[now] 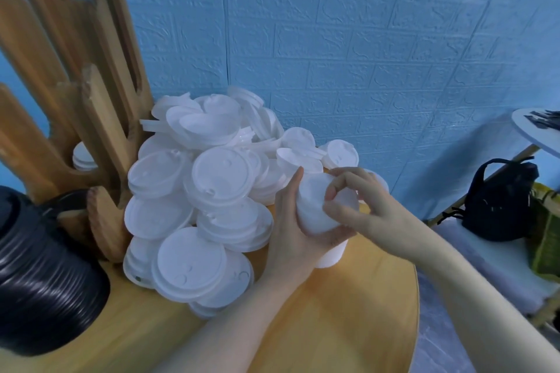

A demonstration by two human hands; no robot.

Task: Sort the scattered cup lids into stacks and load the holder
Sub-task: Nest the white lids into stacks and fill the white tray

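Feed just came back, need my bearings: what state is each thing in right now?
Left hand: grips the stack of small lids.
Right hand: pinches the stack's top.
Stack of small lids: held above the table.
White lid pile: loose, unsorted.
Wooden holder: upright, few lids in one slot.
Black lid stack: stacked beside the holder.

Soft even light, blurred, edge-warped.

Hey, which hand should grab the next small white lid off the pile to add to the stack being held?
Probably the right hand. The left hand grips the small lid stack from below, while the right only pinches its top, and small lids lie just beyond it.
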